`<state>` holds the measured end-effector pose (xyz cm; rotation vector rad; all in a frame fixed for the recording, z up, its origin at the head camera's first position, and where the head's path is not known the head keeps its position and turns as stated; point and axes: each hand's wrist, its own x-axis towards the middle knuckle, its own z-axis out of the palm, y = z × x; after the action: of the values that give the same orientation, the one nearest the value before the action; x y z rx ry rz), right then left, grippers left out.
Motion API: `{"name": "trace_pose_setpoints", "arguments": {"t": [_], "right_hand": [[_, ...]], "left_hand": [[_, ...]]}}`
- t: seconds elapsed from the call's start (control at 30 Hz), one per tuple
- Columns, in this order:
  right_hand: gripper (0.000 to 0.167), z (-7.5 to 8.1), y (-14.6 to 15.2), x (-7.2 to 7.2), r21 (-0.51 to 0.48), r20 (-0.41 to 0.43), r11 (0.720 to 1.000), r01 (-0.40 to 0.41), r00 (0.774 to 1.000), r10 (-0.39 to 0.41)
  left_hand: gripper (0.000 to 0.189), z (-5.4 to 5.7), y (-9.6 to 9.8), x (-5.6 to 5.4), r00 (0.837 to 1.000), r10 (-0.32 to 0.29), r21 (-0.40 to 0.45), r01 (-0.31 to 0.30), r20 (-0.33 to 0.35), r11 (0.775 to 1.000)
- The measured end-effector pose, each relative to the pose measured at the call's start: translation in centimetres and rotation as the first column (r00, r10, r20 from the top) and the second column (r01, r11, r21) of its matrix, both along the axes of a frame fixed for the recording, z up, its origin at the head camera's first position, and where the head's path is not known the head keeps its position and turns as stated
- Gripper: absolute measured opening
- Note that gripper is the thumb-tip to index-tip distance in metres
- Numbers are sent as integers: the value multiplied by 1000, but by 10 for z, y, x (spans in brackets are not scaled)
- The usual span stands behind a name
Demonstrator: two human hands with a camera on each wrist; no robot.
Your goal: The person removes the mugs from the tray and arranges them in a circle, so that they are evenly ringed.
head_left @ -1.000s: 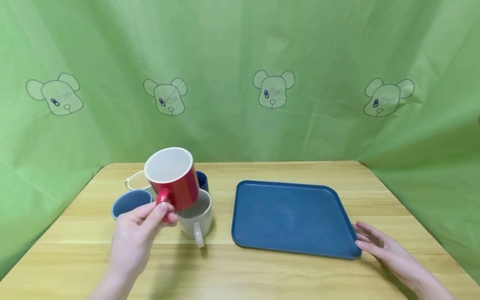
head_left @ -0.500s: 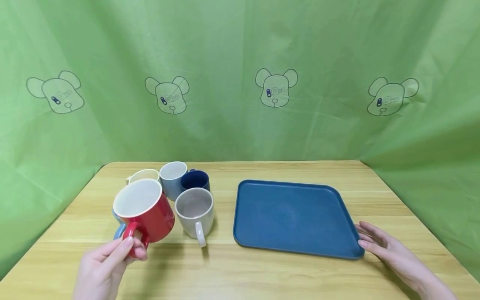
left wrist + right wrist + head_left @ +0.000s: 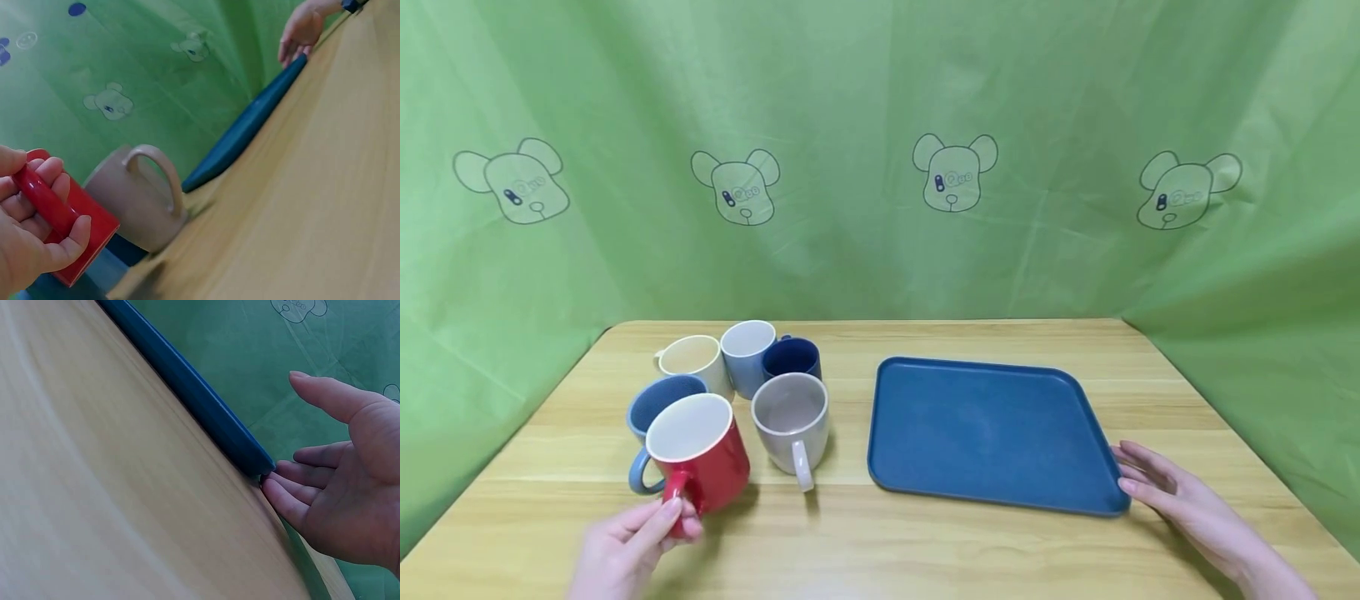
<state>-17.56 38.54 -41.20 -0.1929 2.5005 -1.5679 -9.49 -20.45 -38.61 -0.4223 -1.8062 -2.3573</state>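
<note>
My left hand (image 3: 636, 546) grips the handle of a red mug (image 3: 718, 475) with a white inside, its mouth up. Whether its base touches the table cannot be told. Just behind it is a light blue mug (image 3: 658, 400), partly hidden, handle toward me. Right of the red mug stands a grey-white mug (image 3: 792, 425), also large in the left wrist view. My right hand (image 3: 1180, 504) lies beside the blue tray (image 3: 985, 437). In the right wrist view its fingertips touch the tray's corner, fingers loosely extended and thumb raised away.
Behind stand a cream mug (image 3: 696, 360), a grey-blue mug (image 3: 747, 367) with a white inside and a dark blue mug (image 3: 792, 358), close together. The wooden table (image 3: 925, 550) ends at a green curtain (image 3: 850, 250) at the back and sides.
The left hand carried the red mug left, then down toward the table in front of the light blue mug, uncovering the mugs behind. The right hand stays by the tray.
</note>
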Motion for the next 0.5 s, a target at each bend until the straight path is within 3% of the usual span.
{"name": "trace_pose_setpoints", "arguments": {"t": [0.17, 0.4, 0.5], "right_hand": [[63, 0, 1, 0, -1, -3, 1000, 0, 1000, 0], [63, 0, 1, -1, 4, 7, 1000, -1, 1000, 1], [63, 0, 0, -1, -2, 2, 1000, -7, 1000, 7]], "left_hand": [[27, -6, 8, -1, 993, 81, -81, -74, 82, 994], [29, -15, 9, -3, 988, 85, -154, -64, 132, 986], [26, -18, 9, -3, 982, 112, -162, -87, 155, 983]]}}
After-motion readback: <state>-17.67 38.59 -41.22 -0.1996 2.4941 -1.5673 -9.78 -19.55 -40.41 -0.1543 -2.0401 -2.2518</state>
